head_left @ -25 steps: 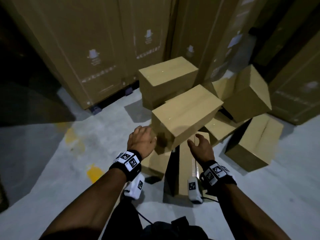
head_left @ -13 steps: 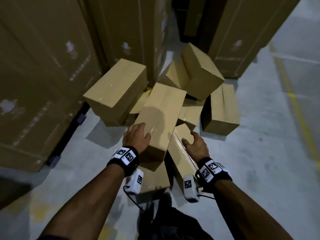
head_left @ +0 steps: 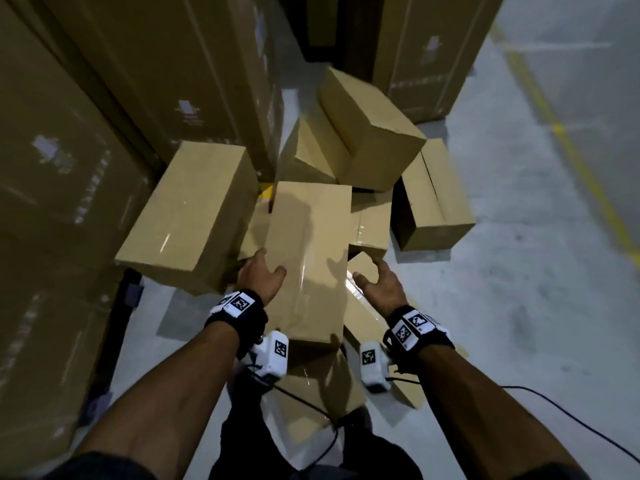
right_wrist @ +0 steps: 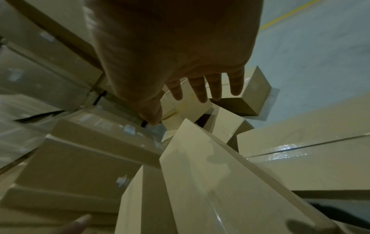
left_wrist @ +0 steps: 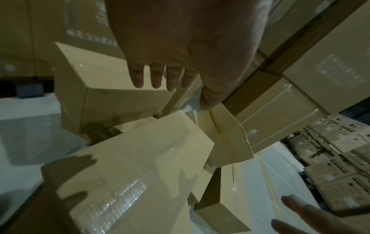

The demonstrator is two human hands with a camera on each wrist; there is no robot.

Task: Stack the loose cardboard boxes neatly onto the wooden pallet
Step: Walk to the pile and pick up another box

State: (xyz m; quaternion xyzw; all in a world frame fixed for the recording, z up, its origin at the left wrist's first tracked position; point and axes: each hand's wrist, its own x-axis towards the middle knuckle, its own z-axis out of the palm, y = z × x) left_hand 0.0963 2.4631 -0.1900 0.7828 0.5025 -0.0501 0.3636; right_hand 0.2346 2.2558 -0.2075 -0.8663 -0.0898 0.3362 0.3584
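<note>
A long taped cardboard box [head_left: 308,258] lies tilted on top of a loose pile of boxes on the grey floor. My left hand [head_left: 268,266] is at its left edge with the thumb over the top face. In the left wrist view its fingers [left_wrist: 156,76] are straight and spread. My right hand [head_left: 369,275] hovers just right of the box, above a lower box [head_left: 360,306]. Its fingers [right_wrist: 206,90] are also straight and hold nothing. I cannot tell whether either hand touches cardboard. No wooden pallet shows.
Tall stacked cartons [head_left: 69,168] wall in the left and back. More loose boxes lie behind [head_left: 370,133], to the left [head_left: 187,216] and to the right [head_left: 433,199] of the pile. Bare grey floor with a yellow line [head_left: 585,174] lies on the right.
My view has swung round the pile. Both hands have moved forward and apart, from the near end of the long box to either side of it. The right hand has left the lower box.
</note>
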